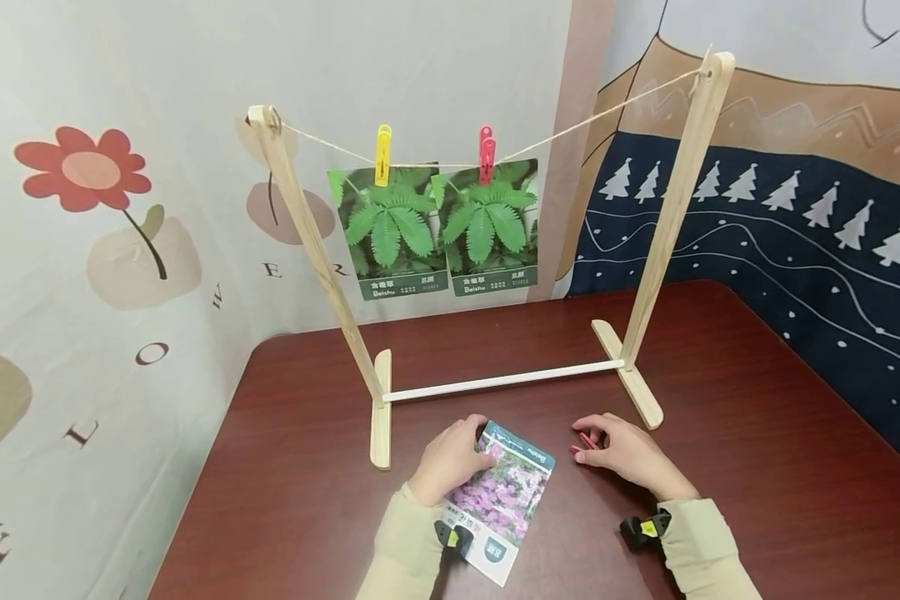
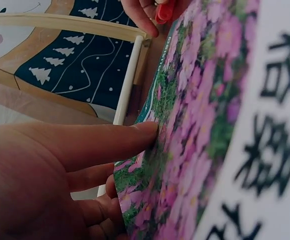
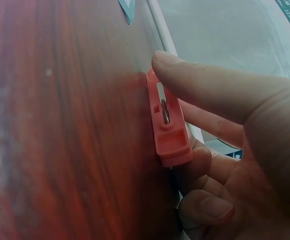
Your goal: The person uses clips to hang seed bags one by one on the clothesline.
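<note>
Editor: What step is in hand?

Operator: From my remote seat, I judge it to be readying another packet for hanging. At six o'clock in the head view, my left hand (image 1: 450, 460) has its grip pinching a flat packet printed with pink flowers (image 1: 504, 496); whether it touches the dark red wood-grain counter (image 1: 292, 492), I cannot tell. At four o'clock, my right hand (image 1: 633, 452) grasps a red plastic clip (image 3: 171, 142).

Editor: And the next move?

Operator: It seems to call for lifting the packet to the thin beige twine (image 1: 328, 145) at twelve o'clock, where a yellow plastic clip (image 1: 382, 158) and a pinkish-red plastic clip (image 1: 487, 158) hold two leaf-printed green packets (image 1: 487, 229), then squeezing the clip's handles.

Editor: What differs between views?

Operator: My right wrist view shows the clip's metal spring, lost in the head view. Only the head view takes in the twine.
</note>
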A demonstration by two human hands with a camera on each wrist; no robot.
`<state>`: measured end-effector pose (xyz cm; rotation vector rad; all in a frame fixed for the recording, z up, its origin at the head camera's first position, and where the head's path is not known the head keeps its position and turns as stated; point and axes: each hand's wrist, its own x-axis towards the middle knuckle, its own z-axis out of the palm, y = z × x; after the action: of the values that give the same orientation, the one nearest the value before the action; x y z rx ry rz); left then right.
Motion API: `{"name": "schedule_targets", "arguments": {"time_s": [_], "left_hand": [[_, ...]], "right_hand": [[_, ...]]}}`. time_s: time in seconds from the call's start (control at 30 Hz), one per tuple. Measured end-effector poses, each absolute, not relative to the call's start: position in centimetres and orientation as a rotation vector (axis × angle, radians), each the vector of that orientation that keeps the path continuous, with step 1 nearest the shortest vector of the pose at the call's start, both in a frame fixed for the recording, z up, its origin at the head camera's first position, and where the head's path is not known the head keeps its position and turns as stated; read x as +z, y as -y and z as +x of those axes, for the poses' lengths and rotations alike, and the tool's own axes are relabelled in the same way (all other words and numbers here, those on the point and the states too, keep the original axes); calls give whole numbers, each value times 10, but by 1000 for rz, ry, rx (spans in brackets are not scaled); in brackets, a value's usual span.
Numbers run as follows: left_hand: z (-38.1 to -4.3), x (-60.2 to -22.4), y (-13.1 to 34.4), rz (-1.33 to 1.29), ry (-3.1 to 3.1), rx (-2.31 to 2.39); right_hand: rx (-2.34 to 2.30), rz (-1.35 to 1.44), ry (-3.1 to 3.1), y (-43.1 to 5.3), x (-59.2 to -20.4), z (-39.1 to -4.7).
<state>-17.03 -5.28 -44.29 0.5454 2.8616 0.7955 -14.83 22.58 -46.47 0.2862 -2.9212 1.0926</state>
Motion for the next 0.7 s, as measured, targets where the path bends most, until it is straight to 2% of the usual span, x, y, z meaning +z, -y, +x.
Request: {"name": "schedule_targets", "arguments": {"time_s": [0.43, 0.7], "left_hand": [[-174, -442, 56, 628, -2660, 991], [-176, -442, 57, 702, -2607, 1024]], "right_hand": [[1049, 285, 2931, -225, -462, -149], [1191, 220, 2945, -224, -461, -149]]}}
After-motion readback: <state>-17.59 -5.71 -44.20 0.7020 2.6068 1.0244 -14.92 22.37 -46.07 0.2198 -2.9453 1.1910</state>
